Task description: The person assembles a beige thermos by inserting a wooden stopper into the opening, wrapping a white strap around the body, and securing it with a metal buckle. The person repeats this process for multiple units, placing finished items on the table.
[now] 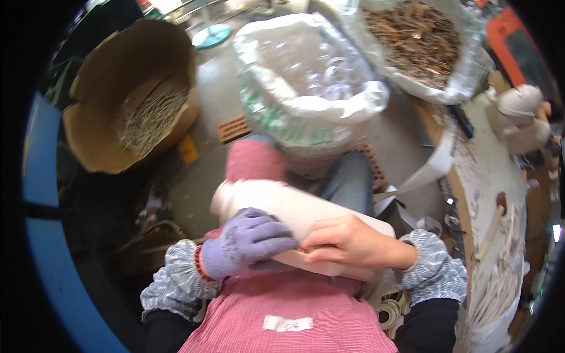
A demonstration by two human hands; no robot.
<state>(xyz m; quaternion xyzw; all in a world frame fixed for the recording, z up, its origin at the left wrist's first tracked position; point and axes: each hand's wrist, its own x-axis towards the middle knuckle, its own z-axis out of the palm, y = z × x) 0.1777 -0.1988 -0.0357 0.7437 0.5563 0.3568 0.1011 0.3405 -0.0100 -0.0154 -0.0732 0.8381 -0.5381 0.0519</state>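
Across my lap lies a long pale pinkish-white hollow-looking casing [306, 206], rounded at its left end and slanting down to the right. My left hand [253, 238], in a purple-grey knitted glove, curls its fingers over the casing's near side. My bare right hand [347, 241] rests on the right half of it, thumb and fingers pinched together at the near edge. A tiny orange-brown bit shows at those fingertips; what it is I cannot make out. The two hands almost touch.
A cardboard box [88, 135] with thin pale strands stands far left. Ahead is a white woven sack [282, 112] with clear plastic pieces; another sack [453, 94] holds brown-copper scraps. A perforated red brick [233, 129] lies between. Along the right runs a worktop [494, 188] with a hammer-like tool [491, 229].
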